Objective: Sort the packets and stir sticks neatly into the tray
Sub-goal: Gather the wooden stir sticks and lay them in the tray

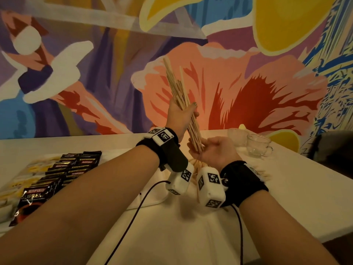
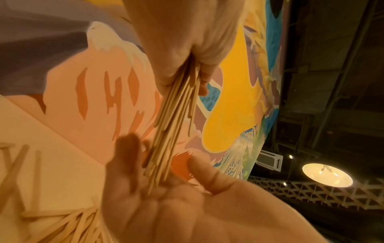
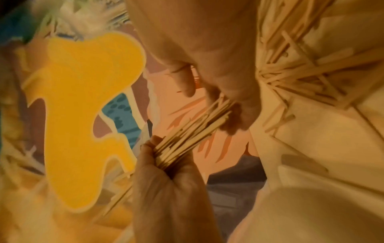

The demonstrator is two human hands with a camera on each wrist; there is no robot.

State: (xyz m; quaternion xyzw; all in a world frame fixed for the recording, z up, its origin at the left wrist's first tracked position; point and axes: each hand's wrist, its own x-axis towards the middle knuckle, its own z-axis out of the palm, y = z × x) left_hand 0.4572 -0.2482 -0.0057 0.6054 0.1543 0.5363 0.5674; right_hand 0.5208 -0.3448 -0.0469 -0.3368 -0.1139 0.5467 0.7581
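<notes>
Stir sticks (image 1: 178, 87), one bundle, are held tilted above the table (image 1: 286, 188). The left hand (image 1: 180, 115) clenches the bundle at mid-length. The lower ends butt into the right hand (image 1: 212, 150), palm up with relaxed fingers. Loose sticks (image 3: 301, 78) lie below on the table. Dark packets (image 1: 76, 165) sit in rows in the tray (image 1: 150, 197). Two glass cups (image 1: 256, 145) stand near the wall.

A clear glass cup (image 1: 257, 146) and, perhaps, a second glass (image 1: 236, 136) stand on the white table (image 1: 286, 178) below a mural (image 1: 76, 73).
</notes>
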